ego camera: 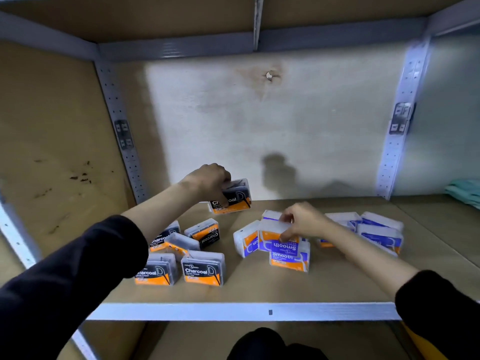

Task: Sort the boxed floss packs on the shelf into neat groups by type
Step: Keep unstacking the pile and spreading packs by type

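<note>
My left hand (211, 183) grips a black-and-orange Charcoal floss pack (233, 198) at the back of the shelf, near the wall. Several more Charcoal packs (203, 271) lie in a loose cluster at the front left. My right hand (302, 221) pinches a white, blue and orange Smooth floss pack (278, 237), held upside down above another Smooth pack (289, 259). A Smooth pack (246, 241) stands on its end just left of it. Several further Smooth packs (380, 233) lie jumbled to the right, partly hidden by my right forearm.
The brown shelf board (259, 289) has a pale metal front rail (233, 311). A perforated metal upright (124, 141) stands at the back left and another (400, 120) at the back right. A teal cloth (465, 193) lies at the far right.
</note>
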